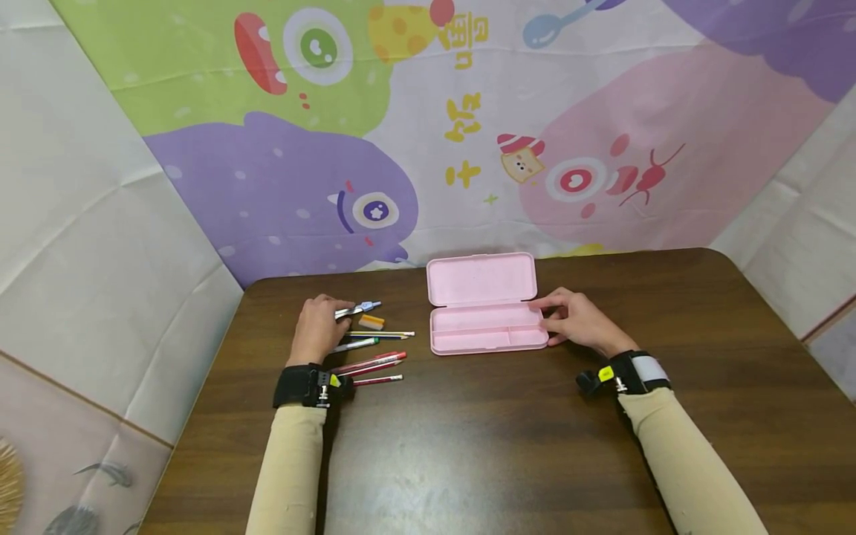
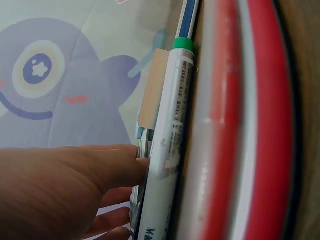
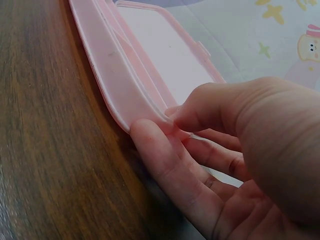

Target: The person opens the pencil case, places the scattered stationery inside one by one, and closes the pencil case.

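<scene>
At the left of the table, my left hand (image 1: 313,328) pinches a drawing compass (image 1: 366,306) with metal legs and a light-blue head. The left wrist view shows thumb and fingers around its metal legs (image 2: 143,145), close beside a white green-ended pen (image 2: 172,105). My right hand (image 1: 580,324) holds the right end of a pink pencil case (image 1: 468,339), which lies with its lid (image 1: 481,279) raised toward the back. In the right wrist view, thumb and fingers grip the case's end wall (image 3: 112,75). No items show in its compartments.
An orange eraser (image 1: 371,322) lies near the compass. Below it are pencils (image 1: 391,335), a green-ended pen (image 1: 357,345), several red pens and pencils (image 1: 377,362), and one separate pencil (image 1: 384,380). A cartoon-print cloth (image 1: 468,215) hangs behind the brown table (image 1: 468,446).
</scene>
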`<state>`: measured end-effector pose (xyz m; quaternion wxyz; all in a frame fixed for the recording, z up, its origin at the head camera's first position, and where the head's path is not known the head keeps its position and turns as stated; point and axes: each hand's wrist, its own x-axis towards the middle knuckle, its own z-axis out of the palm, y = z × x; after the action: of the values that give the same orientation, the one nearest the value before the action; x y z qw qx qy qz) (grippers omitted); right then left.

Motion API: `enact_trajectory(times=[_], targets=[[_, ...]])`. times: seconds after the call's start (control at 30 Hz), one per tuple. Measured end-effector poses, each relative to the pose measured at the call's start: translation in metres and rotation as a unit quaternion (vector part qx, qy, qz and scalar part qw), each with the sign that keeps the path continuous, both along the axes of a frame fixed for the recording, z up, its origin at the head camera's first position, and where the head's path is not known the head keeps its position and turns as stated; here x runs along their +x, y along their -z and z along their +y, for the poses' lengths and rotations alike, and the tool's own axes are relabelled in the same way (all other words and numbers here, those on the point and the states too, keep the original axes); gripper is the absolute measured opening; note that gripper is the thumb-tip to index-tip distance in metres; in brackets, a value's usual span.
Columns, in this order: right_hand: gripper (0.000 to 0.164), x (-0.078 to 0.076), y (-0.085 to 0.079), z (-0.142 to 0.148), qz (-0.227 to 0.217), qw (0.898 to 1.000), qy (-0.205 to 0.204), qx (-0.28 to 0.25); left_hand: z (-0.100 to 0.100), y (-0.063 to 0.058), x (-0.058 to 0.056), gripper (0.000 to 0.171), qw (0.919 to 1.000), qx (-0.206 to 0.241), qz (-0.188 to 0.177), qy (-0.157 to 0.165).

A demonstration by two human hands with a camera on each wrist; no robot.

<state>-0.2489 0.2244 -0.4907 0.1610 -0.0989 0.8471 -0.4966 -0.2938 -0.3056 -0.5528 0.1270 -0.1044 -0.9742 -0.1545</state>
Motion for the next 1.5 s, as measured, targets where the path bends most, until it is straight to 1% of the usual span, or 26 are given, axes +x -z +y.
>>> enact_trajectory(times=[0.17, 0.3, 0.4, 0.53, 0.63, 0.8, 0.83, 0.87, 0.9, 1.03, 1.07, 1.1, 1.13, 1.33, 1.4, 1.5], targets=[[0.045, 0.000, 0.000, 0.000, 0.000, 1.000, 0.000, 0.000, 0.001, 0.003, 0.000, 0.031, 1.0000, 0.005, 0.001, -0.006], [0.045, 0.000, 0.002, 0.000, -0.001, 1.000, 0.000, 0.000, 0.003, 0.001, 0.004, 0.029, 0.9997, 0.013, 0.000, -0.019], [0.045, 0.001, 0.002, 0.000, 0.000, 1.000, 0.000, -0.001, 0.005, 0.000, 0.007, 0.029, 0.9994, 0.019, 0.007, -0.027], [0.044, 0.000, 0.002, 0.000, 0.005, 1.000, 0.001, 0.000, 0.008, -0.001, 0.009, 0.024, 0.9988, 0.025, 0.019, -0.038], [0.045, 0.001, 0.002, 0.000, 0.009, 1.000, -0.001, -0.001, 0.012, -0.002, 0.011, 0.020, 0.9984, 0.025, 0.016, -0.047], [0.045, 0.002, 0.001, 0.000, 0.008, 1.000, -0.001, -0.002, 0.018, -0.008, 0.017, 0.018, 0.9979, 0.027, -0.005, -0.059], [0.045, 0.002, 0.001, 0.000, 0.007, 1.000, -0.001, -0.002, 0.019, -0.010, 0.019, 0.018, 0.9977, 0.032, -0.008, -0.060], [0.045, 0.001, 0.002, 0.000, 0.007, 1.000, -0.001, -0.001, 0.022, -0.016, 0.023, 0.018, 0.9975, 0.034, -0.015, -0.061], [0.045, 0.001, 0.002, 0.000, 0.008, 1.000, -0.001, -0.001, 0.024, -0.017, 0.024, 0.017, 0.9972, 0.039, -0.017, -0.062], [0.044, -0.001, 0.003, 0.000, 0.009, 1.000, 0.000, -0.002, 0.024, -0.017, 0.023, 0.016, 0.9971, 0.045, -0.013, -0.060], [0.044, -0.001, 0.003, 0.000, 0.009, 1.000, 0.001, -0.003, 0.023, -0.016, 0.022, 0.016, 0.9973, 0.041, -0.013, -0.059], [0.044, -0.001, 0.003, 0.000, 0.009, 1.000, 0.001, -0.003, 0.020, -0.010, 0.019, 0.016, 0.9973, 0.042, -0.009, -0.059], [0.044, -0.002, 0.003, 0.000, 0.009, 1.000, 0.001, -0.003, 0.020, -0.010, 0.018, 0.016, 0.9974, 0.040, -0.009, -0.059], [0.044, -0.001, 0.002, 0.000, 0.007, 1.000, 0.000, 0.000, 0.024, -0.021, 0.024, 0.017, 0.9969, 0.051, -0.011, -0.058], [0.044, -0.001, 0.001, 0.000, 0.005, 1.000, -0.001, 0.002, 0.024, -0.021, 0.024, 0.017, 0.9968, 0.053, -0.012, -0.058], [0.044, -0.001, 0.000, 0.000, 0.004, 1.000, -0.001, 0.002, 0.021, -0.015, 0.019, 0.018, 0.9974, 0.046, -0.007, -0.055]])
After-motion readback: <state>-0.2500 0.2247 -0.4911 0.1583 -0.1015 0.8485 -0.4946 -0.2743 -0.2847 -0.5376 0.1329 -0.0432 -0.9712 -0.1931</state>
